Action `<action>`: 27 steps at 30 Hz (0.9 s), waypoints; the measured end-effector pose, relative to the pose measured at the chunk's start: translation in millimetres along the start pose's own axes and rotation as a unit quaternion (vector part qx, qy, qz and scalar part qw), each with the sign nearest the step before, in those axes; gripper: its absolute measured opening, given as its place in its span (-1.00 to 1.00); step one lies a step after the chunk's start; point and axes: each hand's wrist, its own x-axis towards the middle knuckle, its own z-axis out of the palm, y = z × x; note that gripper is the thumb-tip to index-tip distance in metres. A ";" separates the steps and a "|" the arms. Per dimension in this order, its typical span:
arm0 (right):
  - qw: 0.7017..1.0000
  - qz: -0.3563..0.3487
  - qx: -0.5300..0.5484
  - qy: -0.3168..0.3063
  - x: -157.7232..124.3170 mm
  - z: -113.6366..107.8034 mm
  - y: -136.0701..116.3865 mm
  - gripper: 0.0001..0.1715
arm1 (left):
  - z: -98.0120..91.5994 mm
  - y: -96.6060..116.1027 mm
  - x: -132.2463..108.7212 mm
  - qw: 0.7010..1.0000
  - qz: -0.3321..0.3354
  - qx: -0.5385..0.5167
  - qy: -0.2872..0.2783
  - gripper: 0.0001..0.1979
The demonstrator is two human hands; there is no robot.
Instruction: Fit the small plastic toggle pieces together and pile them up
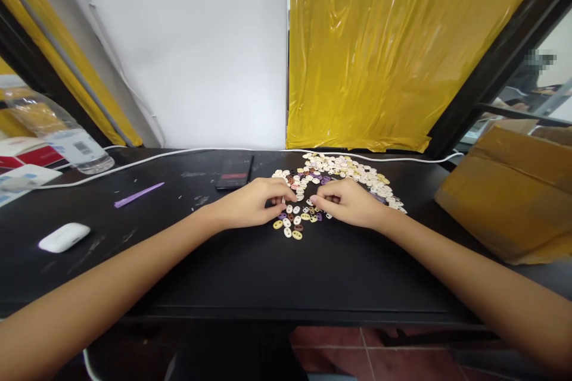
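My left hand (263, 202) is over the left side of the scattered pieces, thumb and fingers pinched on a small pale oval piece (283, 200), mostly hidden by the fingers. Facing it across a narrow gap, my right hand (351, 202) is closed, with a small white two-hole piece (309, 202) at its fingertips. Below and between the hands lie loose oval two-hole pieces (297, 235) in white, yellow, purple and brown. Behind them spreads a larger heap of mostly white ones (357, 168), partly hidden by the right hand.
A phone (233, 172), a purple pointed tool (138, 195) and a white earbud case (65, 237) rest on the black table (286, 280). A water bottle (80, 149) leans at far left. A brown taped box (509, 190) stands right. A white cable (201, 149) runs along the back.
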 end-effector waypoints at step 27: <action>0.994 -0.077 0.054 0.048 -1.7 12.0 -17.9 -0.74 | 15.3 11.2 3.8 0.996 0.027 -0.014 0.089 -0.77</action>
